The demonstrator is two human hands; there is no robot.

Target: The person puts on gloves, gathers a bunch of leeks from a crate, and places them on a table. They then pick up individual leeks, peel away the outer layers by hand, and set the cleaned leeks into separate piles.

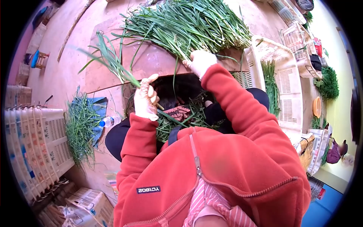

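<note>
Stalks (113, 64) of green leaf slant up-left from the gloved left hand (145, 100), closed around them above the lap; the gloved right hand (200, 60) grips the leaf pile (189, 22) on the worktop (151, 60); a black patch (148, 189) on the red jacket (234, 162) bears upside-down white letters, not surely readable; a water bottle (107, 122) lies left.

White crates (41, 147) are stacked at the left, and a water bottle (107, 121) is laid beside a blue cloth (99, 104). Another crate (289, 102) is set at the right.

A pinkish concrete floor (56, 68), stacked white plastic crates (41, 143), perhaps a yellow wall (338, 113) beyond.
</note>
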